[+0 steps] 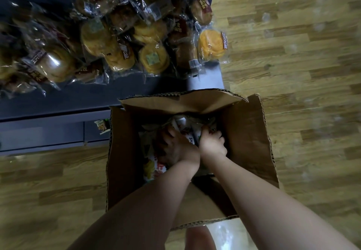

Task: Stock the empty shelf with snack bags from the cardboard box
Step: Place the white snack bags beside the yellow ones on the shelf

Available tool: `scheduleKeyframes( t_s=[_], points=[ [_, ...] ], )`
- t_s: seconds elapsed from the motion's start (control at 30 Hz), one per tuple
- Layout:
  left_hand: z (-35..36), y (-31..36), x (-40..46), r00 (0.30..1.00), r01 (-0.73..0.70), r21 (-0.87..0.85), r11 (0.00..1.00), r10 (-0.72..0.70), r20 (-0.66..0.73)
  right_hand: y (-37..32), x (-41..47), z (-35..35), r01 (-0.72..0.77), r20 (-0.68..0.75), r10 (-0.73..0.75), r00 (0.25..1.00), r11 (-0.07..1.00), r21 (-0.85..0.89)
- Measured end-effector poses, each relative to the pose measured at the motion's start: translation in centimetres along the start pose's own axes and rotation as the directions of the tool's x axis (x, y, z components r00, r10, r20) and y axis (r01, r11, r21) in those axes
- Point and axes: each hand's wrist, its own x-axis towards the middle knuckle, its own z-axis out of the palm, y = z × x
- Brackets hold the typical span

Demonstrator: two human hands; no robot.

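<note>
Reaching into an open cardboard box (246, 132) at the centre of the frame, a person's left hand (175, 148) and right hand (212, 142) close around snack bags (154, 168) lying in its bottom, the left hand's fingers curled over a white and red packet, the right hand's fingers tucked down into the bags beside it; both bare forearms run up from the lower edge of the frame. The box stands on a wood-pattern floor (302, 54), its flaps folded outward, its far flap against the front edge of a dark shelf (78, 97) in the upper left. Clear-wrapped bread buns (154, 58) lie heaped on that shelf, and one small packet (101, 126) shows on the lower tier just left of the box
</note>
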Motion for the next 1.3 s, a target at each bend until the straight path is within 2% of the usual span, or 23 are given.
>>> scheduleKeyframes(
  t_s=[0.1,0.23,0.37,0.57,0.77,1.07,1.3],
  points=[
    [-1.1,-0.1,0.2,0.998,-0.035,-0.016,0.999,0.036,0.046,0.0,-0.5,-0.9,-0.014,0.028,0.012,1.0,0.998,0.068],
    [-2.1,-1.0,0.3,0.997,-0.076,0.011,0.997,0.076,0.014,0.1,-1.1,-2.1,-0.036,0.094,0.024,0.995,0.99,0.133],
    [-3.4,-1.7,-0.3,0.994,-0.1,0.02,0.995,0.099,0.048,0.3,-1.9,-3.3,-0.054,0.119,0.033,0.992,0.983,0.177],
    [-5.9,-2.1,-0.8,0.981,-0.14,-0.005,0.99,0.139,0.136,-0.1,-3.7,-5.2,0.012,0.079,-0.027,0.996,0.982,0.191],
    [-8.9,-2.6,-2.8,0.967,-0.151,-0.131,0.98,0.174,0.184,-0.2,-6.6,-7.3,0.133,0.023,-0.141,0.99,0.968,0.215],
    [-14.5,-3.5,-7.1,0.928,-0.369,-0.022,0.929,0.37,0.048,0.3,-12.1,-11.0,0.315,-0.112,-0.295,0.949,0.908,0.275],
    [-17.5,-4.0,-9.7,0.897,-0.441,-0.013,0.897,0.44,-0.043,-0.5,-16.7,-13.9,0.452,-0.216,-0.407,0.888,0.86,0.236]
  ],
)
